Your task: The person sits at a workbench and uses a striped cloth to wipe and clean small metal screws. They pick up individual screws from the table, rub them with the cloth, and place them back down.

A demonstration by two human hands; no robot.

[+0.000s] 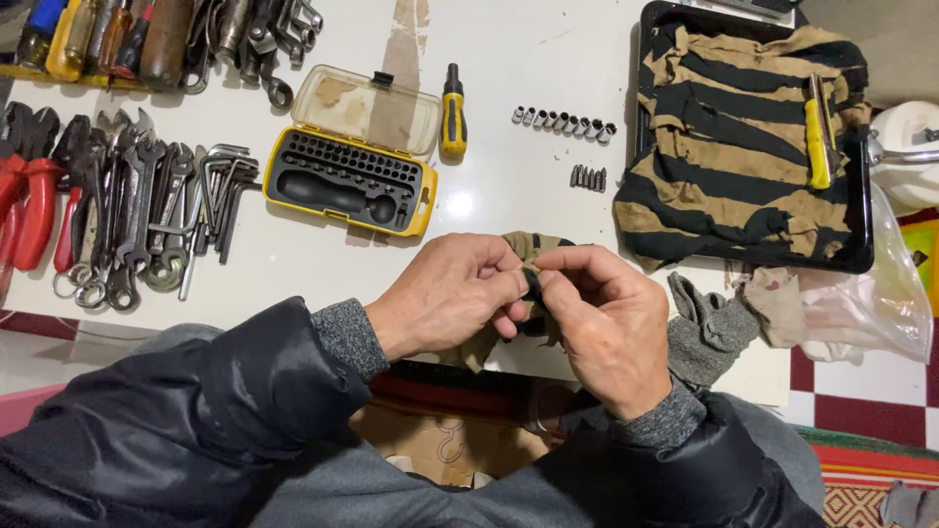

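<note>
Both hands meet at the near edge of the tabletop (pixel 293 264). The left hand (pixel 445 293) and the right hand (pixel 606 323) pinch one small black piece (pixel 531 284) between their fingers (pixel 509 279), with a striped cloth (pixel 528 244) wrapped around it. The piece lies exactly between the hands, equally near to both. Its long axis I cannot tell.

workshop bench | wrenches (pixel 127 210), pliers (pixel 29 196), open bit-set case (pixel 350 181), sockets (pixel 564 123) on white table (pixel 293 264)
</note>
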